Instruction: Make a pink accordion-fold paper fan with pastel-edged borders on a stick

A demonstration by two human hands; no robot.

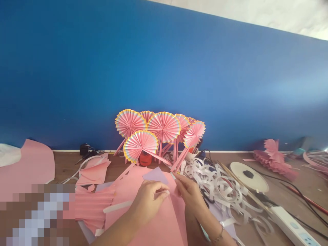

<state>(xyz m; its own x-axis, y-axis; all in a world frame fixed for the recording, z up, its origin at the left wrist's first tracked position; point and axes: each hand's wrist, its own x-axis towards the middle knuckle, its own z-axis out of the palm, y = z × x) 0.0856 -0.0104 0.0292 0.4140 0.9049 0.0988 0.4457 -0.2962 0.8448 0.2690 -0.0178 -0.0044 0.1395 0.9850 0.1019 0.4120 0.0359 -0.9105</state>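
Note:
Over a large sheet of pink paper point(153, 225) my left hand point(148, 201) is closed, thumb and index finger drawn together; whatever lies between them is too small to make out. To its right, my right hand point(188, 191) is closed in a pinch, with a small pale tip showing at its fingertips, its kind unclear. The hands are a short gap apart. A lilac paper piece point(156, 175) lies on the pink sheet just beyond them. Behind stand several pleated pink paper fans point(164, 128) with yellow and pale blue edges, on pink paper sticks point(180, 159).
White paper strips point(222, 184) lie heaped at right, near a pale round lid point(249, 176) and a white power strip point(292, 223) with black cables. Pleated pink paper point(94, 205) lies at left. A blue wall point(164, 68) rises behind the wooden table point(64, 164).

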